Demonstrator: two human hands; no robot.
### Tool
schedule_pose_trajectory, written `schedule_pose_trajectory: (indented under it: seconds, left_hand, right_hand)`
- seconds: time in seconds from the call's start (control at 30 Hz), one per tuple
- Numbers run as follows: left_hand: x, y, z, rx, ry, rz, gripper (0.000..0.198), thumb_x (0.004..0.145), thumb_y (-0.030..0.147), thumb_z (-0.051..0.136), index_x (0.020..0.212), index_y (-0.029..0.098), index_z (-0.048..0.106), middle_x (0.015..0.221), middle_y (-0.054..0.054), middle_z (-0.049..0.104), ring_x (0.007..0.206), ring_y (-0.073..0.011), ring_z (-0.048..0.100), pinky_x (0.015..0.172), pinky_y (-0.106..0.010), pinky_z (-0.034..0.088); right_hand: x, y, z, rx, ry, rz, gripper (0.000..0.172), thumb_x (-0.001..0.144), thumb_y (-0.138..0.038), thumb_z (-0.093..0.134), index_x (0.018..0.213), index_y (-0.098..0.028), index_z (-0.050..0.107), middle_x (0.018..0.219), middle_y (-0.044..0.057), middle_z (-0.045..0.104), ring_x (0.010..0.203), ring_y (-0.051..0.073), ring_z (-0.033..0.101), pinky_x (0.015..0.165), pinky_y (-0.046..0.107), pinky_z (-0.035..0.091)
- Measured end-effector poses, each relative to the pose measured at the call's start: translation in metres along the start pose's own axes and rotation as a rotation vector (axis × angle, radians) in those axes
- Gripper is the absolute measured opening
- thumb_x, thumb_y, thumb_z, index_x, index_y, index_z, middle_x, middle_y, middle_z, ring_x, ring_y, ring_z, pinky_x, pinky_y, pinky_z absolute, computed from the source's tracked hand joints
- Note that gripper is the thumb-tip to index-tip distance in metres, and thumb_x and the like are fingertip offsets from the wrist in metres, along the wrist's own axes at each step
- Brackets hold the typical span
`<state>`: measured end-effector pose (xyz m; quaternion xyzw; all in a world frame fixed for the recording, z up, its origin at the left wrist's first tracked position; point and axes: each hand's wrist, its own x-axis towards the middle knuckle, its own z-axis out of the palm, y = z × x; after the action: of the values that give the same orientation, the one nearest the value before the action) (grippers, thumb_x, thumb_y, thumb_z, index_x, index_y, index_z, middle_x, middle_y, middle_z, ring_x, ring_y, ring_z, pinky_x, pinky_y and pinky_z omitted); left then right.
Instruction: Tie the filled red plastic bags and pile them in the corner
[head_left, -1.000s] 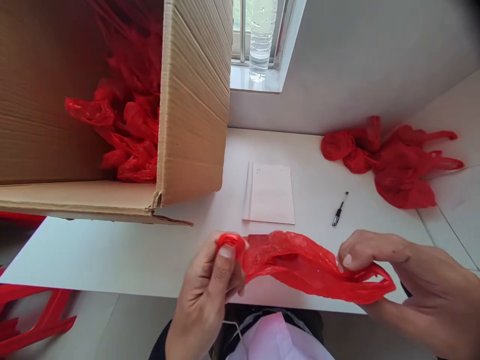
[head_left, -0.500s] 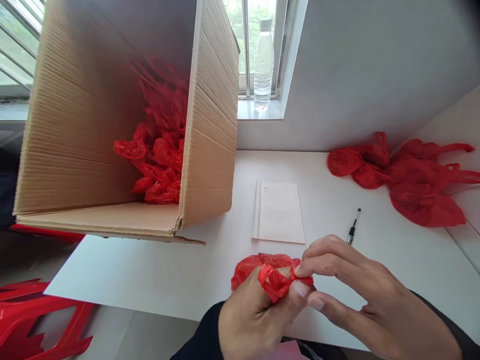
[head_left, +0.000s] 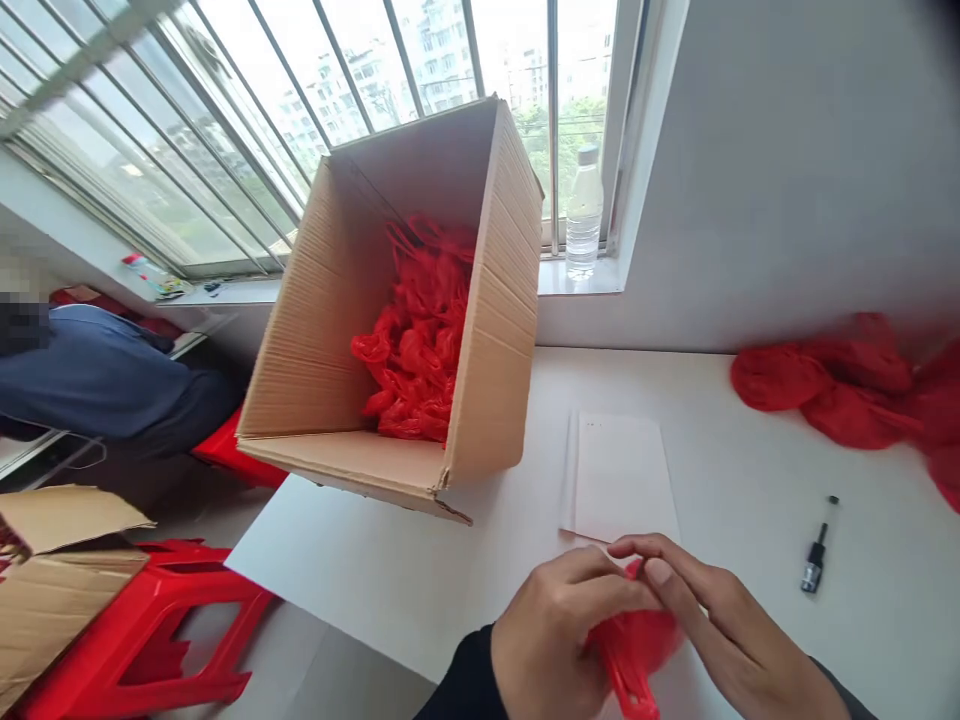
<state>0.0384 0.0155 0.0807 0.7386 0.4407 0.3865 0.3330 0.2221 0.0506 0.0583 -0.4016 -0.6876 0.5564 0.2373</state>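
Low in the view, over the front of the white table (head_left: 390, 590), both hands meet at a thin red plastic bag (head_left: 645, 645). My left hand (head_left: 559, 625) is closed round its gathered part, and a loop of the bag hangs down below the fingers. At the bag's upper end, my right hand (head_left: 739, 620) pinches with thumb and fingers close to the left fingertips; part of that grip is hidden. Just beyond the hands lies a pale notepad (head_left: 622, 475). A cardboard box (head_left: 491, 370) on the table holds a heap of crumpled red bags (head_left: 420, 340).
More red bags (head_left: 832, 380) lie against the wall at right. A black pen (head_left: 817, 550) rests on the table. A water bottle (head_left: 585, 215) stands on the sill. At left are a red stool (head_left: 150, 640), another cardboard box (head_left: 67, 600) and a person in blue (head_left: 127, 370).
The view has swung left and up, bringing in the person and second box. My left hand has turned over, and the bag now hangs below the fingers instead of bunched above.
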Motion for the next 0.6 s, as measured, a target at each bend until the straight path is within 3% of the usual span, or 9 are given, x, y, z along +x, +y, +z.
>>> schedule_pose_trajectory:
  seconds: [0.1, 0.2, 0.3, 0.4, 0.5, 0.6]
  left_hand:
    - [-0.010, -0.020, 0.008, 0.355, 0.095, 0.206, 0.017, 0.090, 0.014, 0.060, 0.104, 0.016, 0.069, 0.083, -0.007, 0.066, 0.070, -0.0154, 0.061, 0.059, -0.025, 0.048]
    - [-0.022, -0.038, 0.017, 0.450, 0.230, 0.347, 0.019, 0.094, 0.014, 0.056, 0.107, 0.017, 0.068, 0.090, -0.008, 0.069, 0.071, -0.0147, 0.063, 0.060, -0.025, 0.050]
    - [-0.032, -0.045, 0.023, 0.436, 0.349, 0.407, 0.026, 0.093, 0.016, 0.060, 0.118, 0.019, 0.067, 0.102, -0.010, 0.069, 0.077, -0.0161, 0.066, 0.064, -0.028, 0.052]
    - [-0.035, -0.044, 0.024, 0.431, 0.348, 0.393, 0.036, 0.093, 0.017, 0.062, 0.128, 0.023, 0.062, 0.106, -0.009, 0.068, 0.088, -0.0179, 0.066, 0.071, -0.030, 0.055]
    - [-0.034, -0.042, 0.021, 0.456, 0.274, 0.340, 0.044, 0.096, 0.018, 0.055, 0.140, 0.021, 0.052, 0.121, -0.013, 0.065, 0.114, -0.0231, 0.062, 0.088, -0.035, 0.056]
    - [-0.042, -0.047, 0.016, 0.463, 0.183, 0.250, 0.050, 0.104, 0.031, 0.034, 0.150, 0.013, 0.038, 0.147, -0.021, 0.047, 0.139, -0.0306, 0.042, 0.107, -0.048, 0.047]
  right_hand:
    - [0.005, 0.010, 0.000, 0.136, -0.091, 0.067, 0.047, 0.100, -0.052, 0.036, 0.136, -0.027, 0.054, 0.137, 0.008, 0.061, 0.129, 0.026, 0.054, 0.108, 0.042, 0.047]
    - [0.005, 0.010, -0.007, 0.203, -0.170, 0.091, 0.048, 0.098, -0.053, 0.042, 0.137, -0.028, 0.054, 0.146, 0.005, 0.053, 0.138, 0.025, 0.044, 0.118, 0.043, 0.034]
    - [0.005, 0.007, -0.011, 0.346, -0.278, 0.121, 0.046, 0.097, -0.055, 0.044, 0.130, -0.027, 0.060, 0.137, 0.008, 0.060, 0.127, 0.026, 0.055, 0.109, 0.042, 0.044]
    - [0.006, 0.002, -0.009, 0.473, -0.345, 0.091, 0.038, 0.097, -0.053, 0.048, 0.117, -0.025, 0.064, 0.117, 0.008, 0.068, 0.105, 0.023, 0.065, 0.095, 0.038, 0.053]
    - [0.007, -0.001, -0.003, 0.413, -0.280, 0.044, 0.032, 0.099, -0.049, 0.046, 0.099, -0.021, 0.060, 0.092, 0.004, 0.066, 0.083, 0.018, 0.064, 0.078, 0.032, 0.054]
    - [0.005, 0.005, -0.005, 0.142, -0.083, 0.027, 0.030, 0.100, -0.047, 0.043, 0.096, -0.021, 0.058, 0.089, 0.002, 0.064, 0.079, 0.016, 0.061, 0.071, 0.029, 0.050]
